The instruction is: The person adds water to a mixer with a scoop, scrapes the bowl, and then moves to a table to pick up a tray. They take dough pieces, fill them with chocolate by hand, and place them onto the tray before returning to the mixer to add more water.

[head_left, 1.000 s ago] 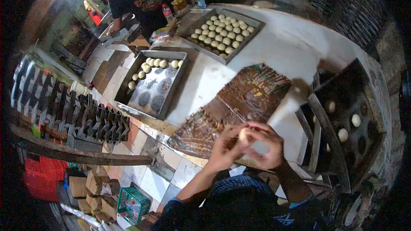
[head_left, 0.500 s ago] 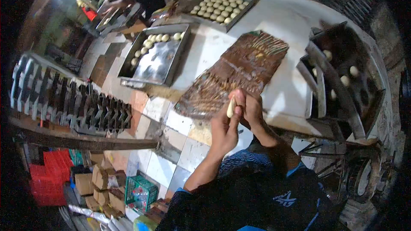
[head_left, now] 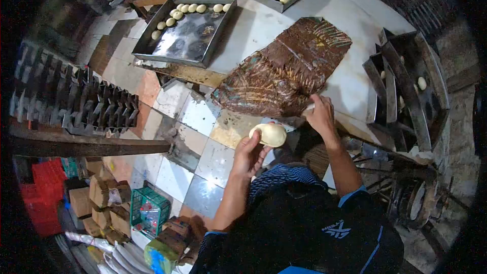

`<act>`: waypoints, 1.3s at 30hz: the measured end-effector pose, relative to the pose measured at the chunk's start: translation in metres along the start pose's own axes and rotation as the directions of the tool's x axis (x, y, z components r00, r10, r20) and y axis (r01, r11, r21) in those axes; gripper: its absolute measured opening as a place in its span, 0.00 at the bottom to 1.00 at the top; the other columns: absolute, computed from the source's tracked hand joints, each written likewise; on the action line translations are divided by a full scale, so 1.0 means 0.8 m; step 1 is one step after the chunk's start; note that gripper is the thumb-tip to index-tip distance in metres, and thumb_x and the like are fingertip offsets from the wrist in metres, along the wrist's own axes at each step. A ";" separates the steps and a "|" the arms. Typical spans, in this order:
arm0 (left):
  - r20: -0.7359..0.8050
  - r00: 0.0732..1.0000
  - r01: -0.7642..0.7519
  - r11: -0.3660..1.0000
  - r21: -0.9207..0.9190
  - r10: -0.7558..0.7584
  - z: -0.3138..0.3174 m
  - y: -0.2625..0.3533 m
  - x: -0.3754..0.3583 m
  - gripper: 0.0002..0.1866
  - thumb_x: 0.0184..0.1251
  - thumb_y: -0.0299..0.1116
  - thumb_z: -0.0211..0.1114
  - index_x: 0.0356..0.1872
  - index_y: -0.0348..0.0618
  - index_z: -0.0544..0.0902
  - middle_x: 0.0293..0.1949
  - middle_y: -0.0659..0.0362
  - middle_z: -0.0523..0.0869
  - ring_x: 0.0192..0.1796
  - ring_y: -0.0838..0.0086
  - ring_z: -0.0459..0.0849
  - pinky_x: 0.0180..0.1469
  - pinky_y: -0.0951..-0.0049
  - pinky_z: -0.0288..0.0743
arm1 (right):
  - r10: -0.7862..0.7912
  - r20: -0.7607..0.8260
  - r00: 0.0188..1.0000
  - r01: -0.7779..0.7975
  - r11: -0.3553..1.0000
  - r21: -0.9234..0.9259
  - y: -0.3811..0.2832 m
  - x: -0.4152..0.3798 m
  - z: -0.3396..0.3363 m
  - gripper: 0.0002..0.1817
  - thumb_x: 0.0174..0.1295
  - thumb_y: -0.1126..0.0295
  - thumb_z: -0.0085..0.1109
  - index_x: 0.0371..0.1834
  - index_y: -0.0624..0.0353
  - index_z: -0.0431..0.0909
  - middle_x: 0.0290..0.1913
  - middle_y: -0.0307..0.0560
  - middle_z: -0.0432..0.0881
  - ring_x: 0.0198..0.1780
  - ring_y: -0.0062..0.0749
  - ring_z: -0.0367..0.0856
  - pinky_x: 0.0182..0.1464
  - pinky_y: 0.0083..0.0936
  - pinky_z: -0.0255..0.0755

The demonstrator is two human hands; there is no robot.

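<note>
My left hand (head_left: 248, 153) holds a flattened piece of pale dough (head_left: 273, 135), thumb on top and fingers beneath, in front of the table. To the right, my right hand (head_left: 321, 115) is at the near right corner of a slab of brown paste (head_left: 289, 66), fingertips pinched together against its edge. How much paste sits between them is hidden. The paste lies on the white tabletop, its surface ridged and streaked. Beyond it, a metal tray (head_left: 202, 56) has a line of round dough balls (head_left: 177, 14) along its far sides.
A second tray (head_left: 278, 5) at the back is filled with dough balls. Stacked metal trays (head_left: 421, 106) stand at the right, a few balls inside. Left are a rack of metal pieces (head_left: 76, 96), a wooden beam (head_left: 91, 141), cardboard boxes (head_left: 104, 193) and a green crate (head_left: 152, 210).
My hands were together around the dough; now they are apart. My right hand has moved right to the paste, while the left keeps the dough, now showing broad and flat. The view has tilted down.
</note>
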State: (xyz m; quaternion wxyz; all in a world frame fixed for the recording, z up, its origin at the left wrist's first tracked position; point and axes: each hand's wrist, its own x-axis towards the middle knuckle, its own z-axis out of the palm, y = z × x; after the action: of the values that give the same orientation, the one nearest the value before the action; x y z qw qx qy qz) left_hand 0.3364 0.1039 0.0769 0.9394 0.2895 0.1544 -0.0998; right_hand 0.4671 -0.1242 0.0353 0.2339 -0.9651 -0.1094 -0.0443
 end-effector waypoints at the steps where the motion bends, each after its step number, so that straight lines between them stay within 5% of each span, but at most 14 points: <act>1: -0.117 0.992 0.062 0.992 0.113 -0.049 -0.008 0.005 0.007 0.22 0.72 0.41 0.52 0.55 0.29 0.73 0.55 0.47 0.77 0.55 0.65 0.79 0.55 0.69 0.76 | 0.027 0.043 0.999 -0.019 0.985 -0.172 0.026 0.010 0.005 0.19 0.51 0.70 0.59 0.46 0.66 0.73 0.46 0.61 0.78 0.50 0.59 0.74 0.54 0.44 0.68; 6: 0.097 0.988 -0.138 0.974 0.182 0.122 0.026 0.052 0.040 0.24 0.70 0.41 0.54 0.59 0.31 0.71 0.57 0.50 0.77 0.59 0.64 0.75 0.63 0.63 0.64 | -0.125 0.114 0.986 0.140 0.981 -0.134 0.051 0.037 0.009 0.21 0.51 0.79 0.51 0.51 0.67 0.70 0.41 0.64 0.76 0.40 0.60 0.77 0.43 0.47 0.71; 11: -0.115 0.949 -0.252 0.924 0.289 0.294 0.018 0.080 0.072 0.32 0.69 0.45 0.54 0.68 0.36 0.60 0.58 0.51 0.75 0.60 0.64 0.74 0.63 0.61 0.64 | -0.222 0.230 0.948 0.244 0.967 -0.072 0.059 0.077 0.014 0.26 0.53 0.81 0.49 0.59 0.64 0.68 0.41 0.60 0.75 0.36 0.53 0.78 0.38 0.42 0.74; 15: -0.098 0.938 -0.299 0.918 0.261 0.333 0.020 0.075 0.107 0.32 0.68 0.43 0.54 0.67 0.33 0.61 0.58 0.49 0.75 0.60 0.62 0.74 0.64 0.62 0.64 | -0.427 -0.080 0.901 0.431 0.901 0.048 0.062 0.128 0.032 0.27 0.53 0.81 0.49 0.61 0.60 0.68 0.38 0.54 0.74 0.30 0.49 0.78 0.31 0.39 0.75; 19: -0.146 0.934 -0.283 0.924 0.256 0.326 0.032 0.066 0.120 0.32 0.67 0.43 0.54 0.66 0.31 0.62 0.58 0.48 0.75 0.60 0.62 0.74 0.65 0.62 0.63 | -0.610 -0.020 0.792 0.595 0.779 -0.200 0.074 0.139 0.044 0.22 0.55 0.75 0.53 0.56 0.60 0.72 0.38 0.53 0.79 0.34 0.53 0.82 0.34 0.40 0.75; 21: -0.168 0.921 -0.309 0.921 0.238 0.352 0.032 0.056 0.133 0.28 0.68 0.39 0.55 0.63 0.30 0.66 0.57 0.48 0.76 0.60 0.63 0.75 0.63 0.63 0.65 | -0.240 0.390 0.889 0.071 0.913 0.401 0.054 0.165 0.009 0.07 0.57 0.74 0.56 0.33 0.66 0.82 0.32 0.54 0.83 0.27 0.39 0.77 0.31 0.37 0.71; 23: -0.368 0.870 -0.241 0.934 0.265 0.329 0.035 0.043 0.152 0.23 0.68 0.35 0.56 0.60 0.30 0.70 0.55 0.49 0.77 0.57 0.64 0.77 0.60 0.66 0.70 | -0.322 0.322 0.890 0.124 0.852 0.509 0.093 0.177 0.021 0.10 0.63 0.70 0.53 0.30 0.66 0.80 0.17 0.39 0.76 0.18 0.30 0.71 0.24 0.35 0.65; 24: -0.409 0.847 -0.293 0.940 0.175 0.340 0.037 0.035 0.166 0.13 0.66 0.31 0.57 0.48 0.34 0.76 0.48 0.49 0.81 0.52 0.62 0.81 0.55 0.66 0.75 | -0.190 0.700 0.689 -0.442 0.655 0.613 0.103 0.185 0.012 0.12 0.65 0.69 0.52 0.31 0.66 0.80 0.17 0.39 0.75 0.19 0.28 0.71 0.24 0.32 0.65; 25: -0.408 0.865 -0.241 0.956 0.170 0.290 0.034 0.030 0.178 0.13 0.66 0.34 0.58 0.46 0.36 0.77 0.46 0.51 0.82 0.51 0.63 0.81 0.55 0.66 0.75 | -0.236 0.922 0.306 -0.876 0.311 0.370 0.108 0.190 0.005 0.13 0.67 0.68 0.50 0.32 0.67 0.79 0.18 0.38 0.74 0.20 0.26 0.71 0.24 0.30 0.65; 26: -0.433 0.863 -0.204 0.964 0.173 0.260 0.030 0.023 0.189 0.15 0.66 0.35 0.59 0.49 0.37 0.77 0.47 0.51 0.81 0.51 0.64 0.81 0.55 0.67 0.75 | -0.234 0.921 0.310 -0.876 0.305 0.373 0.105 0.184 0.002 0.13 0.67 0.68 0.50 0.32 0.67 0.79 0.18 0.38 0.74 0.20 0.26 0.71 0.24 0.30 0.65; 28: -0.459 0.876 -0.093 0.985 0.147 0.151 0.039 0.013 0.204 0.19 0.66 0.38 0.57 0.56 0.40 0.75 0.51 0.52 0.80 0.53 0.66 0.79 0.56 0.68 0.73 | -0.324 0.619 0.715 -0.414 0.516 0.749 0.087 0.150 0.001 0.13 0.68 0.67 0.48 0.42 0.66 0.78 0.21 0.38 0.76 0.23 0.25 0.72 0.26 0.25 0.68; 30: -0.378 0.923 -0.035 0.995 0.093 0.068 0.061 0.011 0.213 0.20 0.67 0.38 0.56 0.56 0.40 0.74 0.52 0.52 0.79 0.54 0.66 0.78 0.57 0.68 0.72 | -0.463 0.067 0.884 0.236 0.565 0.791 0.063 0.126 -0.001 0.15 0.66 0.73 0.47 0.54 0.64 0.75 0.29 0.46 0.80 0.28 0.30 0.77 0.31 0.26 0.73; 34: -0.253 0.967 0.051 0.998 0.028 -0.043 0.070 0.003 0.223 0.21 0.70 0.42 0.53 0.57 0.38 0.72 0.55 0.52 0.78 0.57 0.65 0.76 0.61 0.67 0.68 | -0.513 -0.088 0.854 0.509 0.785 0.353 0.070 0.102 -0.001 0.23 0.50 0.82 0.51 0.53 0.63 0.77 0.35 0.54 0.80 0.31 0.42 0.79 0.33 0.33 0.75; 39: -0.324 0.946 0.005 0.999 0.053 0.012 0.053 -0.004 0.206 0.19 0.70 0.42 0.54 0.54 0.39 0.74 0.51 0.56 0.79 0.51 0.69 0.77 0.55 0.69 0.72 | -0.461 -0.071 0.885 0.465 0.860 0.211 0.101 0.066 -0.002 0.26 0.51 0.81 0.49 0.57 0.59 0.75 0.33 0.50 0.77 0.35 0.43 0.78 0.38 0.36 0.76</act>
State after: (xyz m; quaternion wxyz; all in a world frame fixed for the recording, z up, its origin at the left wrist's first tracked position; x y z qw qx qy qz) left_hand 0.4994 0.0612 0.0510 0.8934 0.3269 0.3034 -0.0532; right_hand 0.5369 -0.1849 0.0086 0.3238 -0.8778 -0.3399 -0.0952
